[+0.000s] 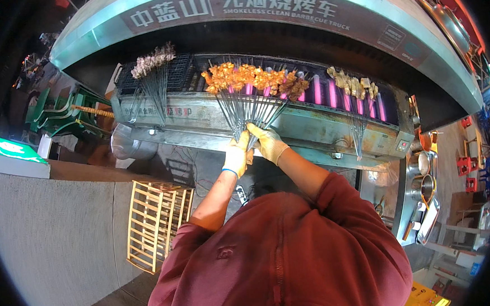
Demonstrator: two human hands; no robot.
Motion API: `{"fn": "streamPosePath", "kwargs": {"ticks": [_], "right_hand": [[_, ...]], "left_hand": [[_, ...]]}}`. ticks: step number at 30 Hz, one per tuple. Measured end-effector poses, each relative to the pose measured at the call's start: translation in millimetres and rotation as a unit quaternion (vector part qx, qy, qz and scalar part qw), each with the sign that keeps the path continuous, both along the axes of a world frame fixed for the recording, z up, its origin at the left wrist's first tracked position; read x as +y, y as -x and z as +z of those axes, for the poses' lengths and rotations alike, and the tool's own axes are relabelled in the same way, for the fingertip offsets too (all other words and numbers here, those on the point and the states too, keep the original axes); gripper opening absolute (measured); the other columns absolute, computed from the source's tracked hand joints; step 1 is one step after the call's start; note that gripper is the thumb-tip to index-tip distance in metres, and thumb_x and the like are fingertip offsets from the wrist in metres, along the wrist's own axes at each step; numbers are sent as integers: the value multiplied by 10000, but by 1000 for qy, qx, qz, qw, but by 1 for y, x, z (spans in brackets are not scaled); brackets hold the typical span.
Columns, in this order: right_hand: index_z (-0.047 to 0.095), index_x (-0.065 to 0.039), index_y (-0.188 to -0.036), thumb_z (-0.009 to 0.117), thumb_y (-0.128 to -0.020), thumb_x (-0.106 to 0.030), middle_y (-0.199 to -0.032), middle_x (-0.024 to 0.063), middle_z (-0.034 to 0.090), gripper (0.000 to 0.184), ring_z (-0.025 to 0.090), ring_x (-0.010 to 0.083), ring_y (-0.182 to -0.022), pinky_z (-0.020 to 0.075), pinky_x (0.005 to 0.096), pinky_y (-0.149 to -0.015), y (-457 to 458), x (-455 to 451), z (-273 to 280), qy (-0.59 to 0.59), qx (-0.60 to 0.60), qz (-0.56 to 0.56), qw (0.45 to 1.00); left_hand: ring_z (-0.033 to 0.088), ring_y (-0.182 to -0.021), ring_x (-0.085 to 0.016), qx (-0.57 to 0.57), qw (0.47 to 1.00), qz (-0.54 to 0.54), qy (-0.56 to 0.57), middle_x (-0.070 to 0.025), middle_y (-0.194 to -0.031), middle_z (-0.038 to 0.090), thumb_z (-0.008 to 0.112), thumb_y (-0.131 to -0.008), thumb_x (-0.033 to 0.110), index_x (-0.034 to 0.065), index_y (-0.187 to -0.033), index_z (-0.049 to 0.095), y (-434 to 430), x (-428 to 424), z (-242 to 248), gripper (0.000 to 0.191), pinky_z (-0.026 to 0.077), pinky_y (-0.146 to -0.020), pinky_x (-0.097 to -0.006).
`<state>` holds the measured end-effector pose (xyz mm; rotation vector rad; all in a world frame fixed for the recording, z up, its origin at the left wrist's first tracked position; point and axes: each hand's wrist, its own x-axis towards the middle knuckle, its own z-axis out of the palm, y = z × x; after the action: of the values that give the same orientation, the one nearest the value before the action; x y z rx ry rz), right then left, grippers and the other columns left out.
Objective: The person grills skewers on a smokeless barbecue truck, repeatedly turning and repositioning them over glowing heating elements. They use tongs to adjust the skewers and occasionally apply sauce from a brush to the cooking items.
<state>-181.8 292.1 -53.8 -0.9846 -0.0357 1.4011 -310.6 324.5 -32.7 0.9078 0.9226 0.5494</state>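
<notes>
Both my hands wear pale work gloves and meet at the gathered handles of a fan of thin metal skewers (pixel 246 111). My left hand (pixel 236 155) is closed around the bundle's lower end. Just to its right, my right hand (pixel 268 142) grips the handles too, its thumb lying along them. Chunks of orange-glazed meat (pixel 240 78) sit on the far ends, over the grill's glowing pink heating tubes (pixel 317 89). Darker browned meat (pixel 295 87) is at the fan's right side. The gloves hide the skewer ends.
Pale skewers (pixel 352 83) lie on the right of the grill (pixel 306 126); raw-looking pinkish ones (pixel 153 62) rest on a black rack at left. A metal hood (pixel 261 9) overhangs the back. A wooden slatted rack (pixel 155 226) stands lower left, metal pots (pixel 421 186) at right.
</notes>
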Motion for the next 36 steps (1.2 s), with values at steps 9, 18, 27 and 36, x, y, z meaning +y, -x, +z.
{"fn": "streamPosePath", "kwargs": {"ticks": [9, 18, 27, 36], "right_hand": [[680, -27, -1048, 652, -1004, -211, -961, 97, 723, 191, 706, 236, -862, 581, 379, -753, 15, 7, -14, -78, 85, 47, 992], [674, 14, -1083, 644, -1008, -160, -1012, 122, 716, 192, 705, 245, -914, 577, 382, -790, 14, 12, -37, -71, 86, 16, 994], [685, -45, -1094, 615, -1028, -251, -977, 69, 722, 227, 696, 211, -895, 555, 330, -790, -23, 29, -9, -105, -79, 108, 985], [694, -97, -1015, 696, -986, -200, -955, 14, 709, 107, 669, 152, -819, 555, 308, -757, -40, 25, -15, -69, 35, 75, 994]], "left_hand": [[411, -364, -123, 54, 998, 28, 33, -5, -522, 483, 564, -1018, 541, 140, -853, 583, 12, 6, 15, 434, 272, -341, -286], [429, -395, -120, 33, 999, -19, 5, -19, -639, 577, 606, -1012, 495, 145, -962, 620, 15, 19, -24, 353, 296, -364, -293], [465, -456, -104, -45, 998, -27, 47, -46, -732, 646, 579, -1039, 455, 89, -997, 660, -7, 52, -40, 377, 312, -394, -255], [411, -432, -91, -110, 985, -36, 127, -28, -697, 622, 608, -1008, 504, 92, -969, 657, -24, 45, -6, 417, 295, -397, -232]]}}
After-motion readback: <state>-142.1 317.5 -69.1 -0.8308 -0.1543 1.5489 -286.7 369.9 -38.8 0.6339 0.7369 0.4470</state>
